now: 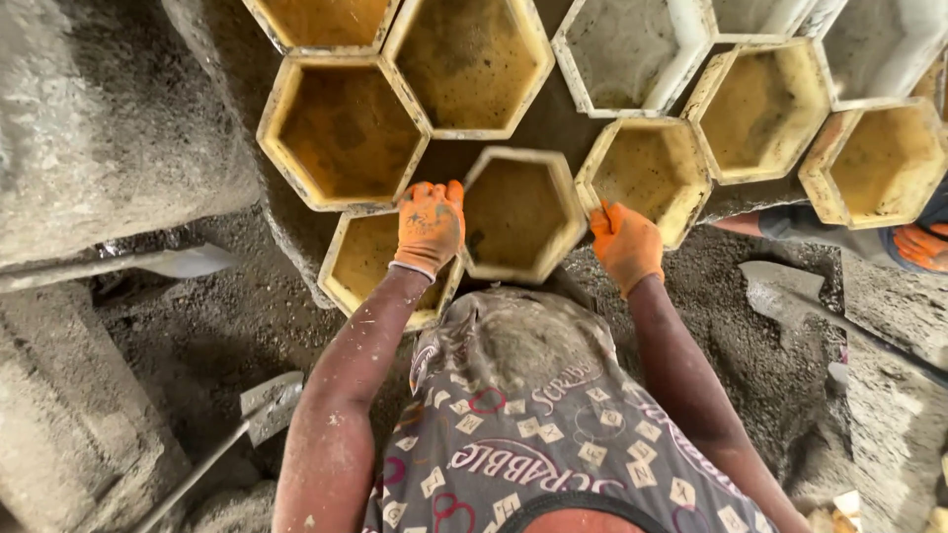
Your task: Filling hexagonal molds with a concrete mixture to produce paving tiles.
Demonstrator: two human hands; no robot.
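A yellow hexagonal mould is held tilted between the hands, among other hexagonal moulds. Its left rim is gripped by the gloved left hand, its right rim by the gloved right hand.

A concrete-casting yard or paver workshop is being shown: rows of yellow hexagonal moulds are being laid out side by side, grey cement mix is being spread over the ground, and shovels are being kept alongside.
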